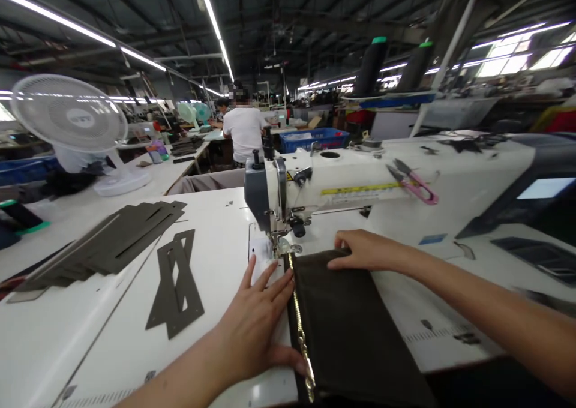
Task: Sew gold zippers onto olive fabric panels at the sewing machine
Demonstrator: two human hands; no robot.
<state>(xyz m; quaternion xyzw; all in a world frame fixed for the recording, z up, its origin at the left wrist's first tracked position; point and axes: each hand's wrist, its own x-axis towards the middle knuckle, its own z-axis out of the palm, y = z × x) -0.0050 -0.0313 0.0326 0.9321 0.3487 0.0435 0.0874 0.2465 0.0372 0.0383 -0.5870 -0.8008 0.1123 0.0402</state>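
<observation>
Your dark olive panel (355, 330) is lying flat on the white sewing counter (216, 258), its metal zipper (299, 330) running up to the presser foot (283, 246). It looks soft and light, though the zipper probably adds some weight and stiffness, so I'd press it flat near that edge. Your left hand (252, 324) is spread open against the zipper side, and your right hand (364, 251) lies open over the top edge. Neither's pinching.

- long fluorescent tube lights (58, 19) running across the dark ceiling (315, 12) around 11 o'clock
- bright factory windows (504, 66) glowing at 2 o'clock
- white pedestal fan (69, 113) at 10 o'clock, on a white workbench (182, 168)
- blue plastic crate (314, 140) around 12:30
</observation>
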